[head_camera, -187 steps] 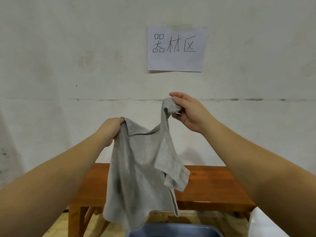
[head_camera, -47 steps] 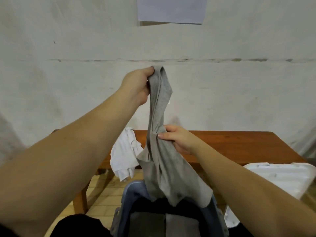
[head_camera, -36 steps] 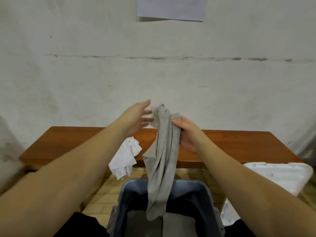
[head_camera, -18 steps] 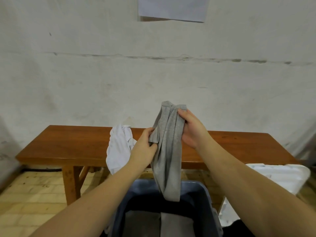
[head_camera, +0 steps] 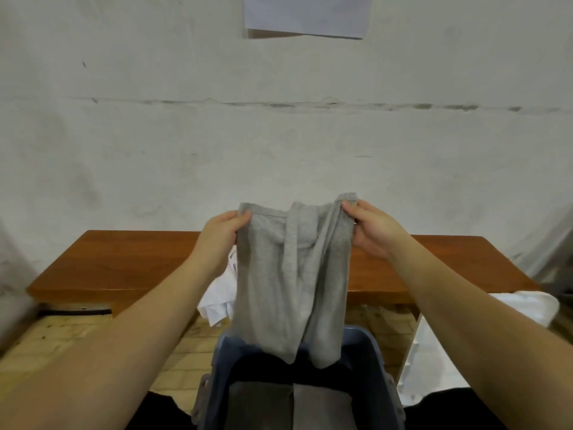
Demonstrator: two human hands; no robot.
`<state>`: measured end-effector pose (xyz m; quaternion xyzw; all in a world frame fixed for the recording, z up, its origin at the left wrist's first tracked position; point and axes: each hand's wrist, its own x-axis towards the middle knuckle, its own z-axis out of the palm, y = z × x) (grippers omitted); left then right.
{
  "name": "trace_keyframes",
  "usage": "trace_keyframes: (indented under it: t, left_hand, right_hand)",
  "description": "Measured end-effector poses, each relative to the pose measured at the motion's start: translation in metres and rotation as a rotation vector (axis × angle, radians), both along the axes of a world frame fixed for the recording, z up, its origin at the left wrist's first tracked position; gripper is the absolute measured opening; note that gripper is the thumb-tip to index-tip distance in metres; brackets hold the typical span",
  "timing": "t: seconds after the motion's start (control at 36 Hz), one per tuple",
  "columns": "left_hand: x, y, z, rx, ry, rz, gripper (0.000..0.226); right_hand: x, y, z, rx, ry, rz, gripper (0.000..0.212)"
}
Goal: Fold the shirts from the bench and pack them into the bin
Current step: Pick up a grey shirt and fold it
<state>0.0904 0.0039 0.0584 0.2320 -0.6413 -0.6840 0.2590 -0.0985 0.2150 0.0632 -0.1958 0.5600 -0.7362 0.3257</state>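
now spread wide, grey shirt; both hands (left, right) pinch its top corners

Flat, dimmish indoor light, no glare anywhere. Inside of the blue-grey plastic bin goes nearly black. Fisheye bends the long brown wooden bench, and the corners smear soft.

A long wooden bench stands against the wall, spanning nine to three o'clock. A crumpled white shirt lies on its front edge near centre, draping over toward the tiled floor at six
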Motion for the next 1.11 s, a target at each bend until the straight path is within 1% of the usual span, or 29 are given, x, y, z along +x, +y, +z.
trace_keyframes:
  t: [0.14, 0.25, 0.31, 0.39, 0.56, 0.64, 0.67, 0.72, 0.81, 0.89, 0.97, 1.03, 1.08, 1.11]
  left_hand:
    - [0.007, -0.029, 0.013, 0.076, -0.036, 0.121, 0.023]
    - [0.018, -0.052, 0.021, 0.015, -0.073, 0.162, 0.022]
    - [0.025, -0.063, 0.025, -0.005, -0.074, 0.172, 0.018]
    - [0.037, -0.076, 0.030, -0.037, -0.077, 0.163, 0.015]
    - [0.048, -0.089, 0.038, -0.161, -0.149, 0.185, 0.017]
    - [0.048, -0.094, 0.042, -0.272, -0.206, 0.223, 0.013]
    - [0.047, -0.097, 0.044, -0.294, -0.217, 0.247, 0.016]
    - [0.046, -0.100, 0.048, -0.278, -0.230, 0.273, 0.021]
    - [0.045, -0.102, 0.049, -0.210, -0.281, 0.233, 0.008]
    - [0.046, -0.106, 0.047, -0.185, -0.323, 0.158, 0.028]
    - [0.050, -0.108, 0.049, -0.231, -0.351, 0.105, 0.034]
    - [0.050, -0.106, 0.050, -0.240, -0.348, 0.070, 0.029]
    - [0.051, -0.105, 0.051, -0.289, -0.388, -0.007, 0.021]
    - [0.051, -0.105, 0.050, -0.341, -0.427, -0.044, 0.022]
  right_hand:
    - [-0.018, 0.026, -0.003, 0.176, 0.114, -0.105, 0.030]
    - [-0.031, 0.044, -0.011, 0.249, 0.163, -0.207, 0.030]
    - [-0.033, 0.052, -0.013, 0.329, 0.226, -0.266, 0.035]
    - [-0.035, 0.059, -0.011, 0.435, 0.350, -0.333, 0.034]
    - [-0.042, 0.063, -0.008, 0.522, 0.413, -0.393, 0.028]
    - [-0.048, 0.062, -0.005, 0.497, 0.396, -0.431, 0.027]
    - [-0.050, 0.061, -0.003, 0.479, 0.370, -0.437, 0.027]
    - [-0.053, 0.061, -0.002, 0.445, 0.292, -0.417, 0.027]
    - [-0.057, 0.063, -0.005, 0.382, 0.142, -0.320, 0.025]
    - [-0.059, 0.066, -0.005, 0.308, 0.077, -0.247, 0.024]
    - [-0.061, 0.070, -0.003, 0.288, 0.102, -0.205, 0.021]
    - [-0.062, 0.072, -0.002, 0.277, 0.123, -0.178, 0.022]
    - [-0.062, 0.073, -0.002, 0.325, 0.193, -0.150, 0.024]
    - [-0.062, 0.074, -0.002, 0.388, 0.258, -0.140, 0.025]
